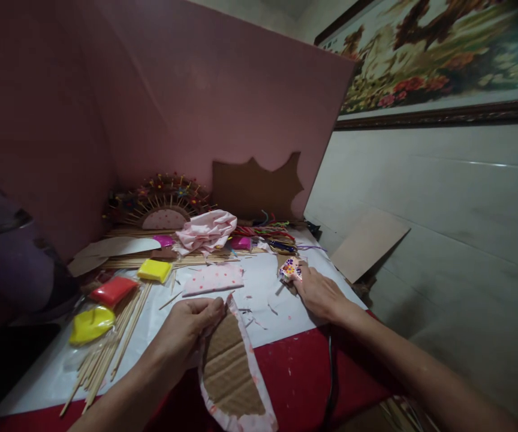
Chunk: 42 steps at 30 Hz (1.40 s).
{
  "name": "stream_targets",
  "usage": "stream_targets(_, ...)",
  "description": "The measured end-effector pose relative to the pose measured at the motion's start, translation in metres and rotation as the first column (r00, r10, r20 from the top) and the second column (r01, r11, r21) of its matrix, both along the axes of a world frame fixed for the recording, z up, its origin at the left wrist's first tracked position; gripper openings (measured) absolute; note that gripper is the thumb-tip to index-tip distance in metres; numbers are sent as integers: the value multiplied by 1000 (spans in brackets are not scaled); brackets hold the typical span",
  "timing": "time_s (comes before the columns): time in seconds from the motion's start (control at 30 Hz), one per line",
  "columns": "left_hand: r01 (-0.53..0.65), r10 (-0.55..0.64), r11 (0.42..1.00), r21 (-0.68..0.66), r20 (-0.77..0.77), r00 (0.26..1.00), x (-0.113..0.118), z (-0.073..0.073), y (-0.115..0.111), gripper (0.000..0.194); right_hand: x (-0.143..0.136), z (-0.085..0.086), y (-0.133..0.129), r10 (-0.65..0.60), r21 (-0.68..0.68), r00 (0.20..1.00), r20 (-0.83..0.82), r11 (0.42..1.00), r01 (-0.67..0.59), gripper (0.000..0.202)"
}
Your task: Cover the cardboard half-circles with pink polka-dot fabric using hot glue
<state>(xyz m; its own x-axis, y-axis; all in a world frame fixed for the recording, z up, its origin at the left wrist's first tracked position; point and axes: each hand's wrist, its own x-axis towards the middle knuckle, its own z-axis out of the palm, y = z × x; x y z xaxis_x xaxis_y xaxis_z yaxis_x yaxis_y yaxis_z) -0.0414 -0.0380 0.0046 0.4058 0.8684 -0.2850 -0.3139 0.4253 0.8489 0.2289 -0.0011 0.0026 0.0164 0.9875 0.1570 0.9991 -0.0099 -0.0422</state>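
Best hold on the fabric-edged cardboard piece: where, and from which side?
I'd pinch the narrow upper end of the cardboard piece between thumb and fingers, coming from its left, as the left hand does. The piece is thin, so a pinch should suit it, and this hold leaves most of the fabric rim uncovered.

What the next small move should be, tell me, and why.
Probably bring the flower-patterned item over to the cardboard piece: the right hand holds the item, while the left hand pinches the piece near its pointed tip, and the two things are apart.
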Motion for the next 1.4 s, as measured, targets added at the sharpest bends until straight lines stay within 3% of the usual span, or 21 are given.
stream_targets(0.07, 3, -3, 1000, 11, 8, 1000, 0, 0, 0, 31, -3, 2, -6, -31, 12, 999, 33, 999, 30, 39)
stream_targets(0.13, -9, 9, 1000, 25, 11, 1000, 0, -1, 0, 31, -11, 9, -18, -12, 104, 1000, 4, 994, 12, 45)
stream_targets(0.2, -37, 37, 998, 48, -2, 999, 1, -1, 0, 32, -27, 18, -33, 152, 232, 971, -183, 967, -108, 37)
stream_targets(0.27, -65, 67, 995, 75, -30, 997, 2, -2, -1, 34, -48, 24, -46, 355, 188, 770, -530, 935, -301, 31)
stream_targets(0.33, -82, 90, 990, 113, -67, 994, 2, -3, -1, 35, -71, 25, -55, 327, 82, 523, -787, 896, -436, 31)
stream_targets(0.37, -86, 98, 987, 139, -82, 992, 2, -3, -1, 35, -82, 23, -57, 282, 56, 441, -852, 886, -460, 29)
stream_targets(0.47, -112, 143, 970, 218, -130, 981, 1, -2, 0, 32, -105, 17, -54, 235, 89, 298, -925, 897, -433, 22)
stream_targets(0.6, -181, 210, 960, 213, -125, 970, 0, 2, 1, 33, -112, 12, -45, 237, 153, 141, -961, 883, -444, 20)
stream_targets(0.67, -182, 195, 972, 148, -76, 978, 0, 4, 1, 36, -109, 12, -43, 252, 168, 109, -962, 854, -491, 20)
stream_targets(0.77, -86, 86, 996, 6, -11, 996, -2, 5, 0, 36, -104, 13, -43, 271, 168, 108, -957, 815, -554, 20)
stream_targets(0.83, -25, 26, 998, -59, 16, 1000, -2, 5, -1, 32, -102, 14, -44, 274, 156, 125, -954, 806, -571, 22)
stream_targets(0.93, -27, 31, 995, -99, 33, 999, -2, 5, -2, 28, -100, 15, -45, 262, 133, 147, -954, 807, -575, 23)
stream_targets(1.17, -49, 49, 996, -72, 8, 999, 0, 6, -2, 25, -98, 12, -45, 183, 119, 60, -981, 823, -556, 21)
stream_targets(1.4, -41, 44, 997, 60, -53, 998, 0, 4, -1, 35, -98, 9, -45, 229, 135, 131, -965, 855, -501, 16)
